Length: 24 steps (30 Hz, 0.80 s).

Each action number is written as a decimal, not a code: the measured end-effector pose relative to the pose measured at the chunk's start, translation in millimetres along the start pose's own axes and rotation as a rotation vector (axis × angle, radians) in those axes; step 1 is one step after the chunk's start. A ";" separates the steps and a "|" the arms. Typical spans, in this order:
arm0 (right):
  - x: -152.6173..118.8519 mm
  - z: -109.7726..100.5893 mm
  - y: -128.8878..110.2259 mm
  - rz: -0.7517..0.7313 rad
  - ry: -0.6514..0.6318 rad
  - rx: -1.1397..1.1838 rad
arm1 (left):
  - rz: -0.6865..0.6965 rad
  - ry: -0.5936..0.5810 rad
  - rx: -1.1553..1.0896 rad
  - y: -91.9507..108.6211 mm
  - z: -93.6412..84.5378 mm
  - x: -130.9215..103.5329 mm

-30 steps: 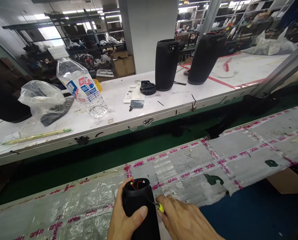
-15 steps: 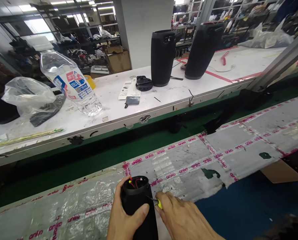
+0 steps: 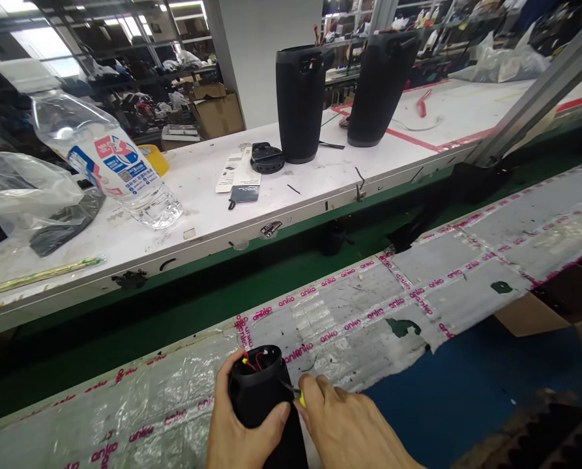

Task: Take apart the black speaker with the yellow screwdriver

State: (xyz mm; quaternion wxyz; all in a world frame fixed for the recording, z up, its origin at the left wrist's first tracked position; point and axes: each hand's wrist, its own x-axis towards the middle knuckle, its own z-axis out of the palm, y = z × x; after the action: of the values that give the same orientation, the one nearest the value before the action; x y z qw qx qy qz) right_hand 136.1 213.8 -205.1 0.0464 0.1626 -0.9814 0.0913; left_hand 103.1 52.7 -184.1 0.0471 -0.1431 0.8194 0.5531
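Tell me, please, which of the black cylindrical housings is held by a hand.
The frontmost housing, lowest in the picture: the left hand grips it. The centre housing and rightmost housing stand on the white bench, untouched.

In the near scene, the bare left hand (image 3: 238,431) has a broad, round-tipped thumb (image 3: 275,421); the bare right hand (image 3: 352,420) shows rounded knuckles (image 3: 338,395) (uncovered down to the wrist (image 3: 391,453)).

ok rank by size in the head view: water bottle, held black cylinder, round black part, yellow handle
Water bottle
Held black cylinder (visible part; frame cuts it off)
Round black part
Yellow handle (only a bit shows at right hand)
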 end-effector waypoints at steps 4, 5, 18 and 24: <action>7.1 -2.0 -5.2 0.019 0.003 0.003 | -0.023 0.003 -0.018 -1.7 -1.7 2.3; 9.0 -4.0 -5.5 0.018 0.006 0.027 | -0.036 -0.004 -0.039 -2.2 -2.6 3.3; 16.0 -32.9 37.1 -0.132 -0.027 0.130 | -0.278 -0.351 -0.572 8.0 -12.6 6.7; 23.3 -35.7 42.3 -0.234 -0.038 0.054 | -0.240 -0.403 -0.599 8.3 -8.1 7.2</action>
State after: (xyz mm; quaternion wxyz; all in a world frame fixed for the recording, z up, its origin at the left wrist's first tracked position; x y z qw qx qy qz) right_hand 102.5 252.9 -174.3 0.0339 0.2791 -0.9535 0.1086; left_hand 94.6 46.8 -175.3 0.2279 -0.1339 0.5730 0.7757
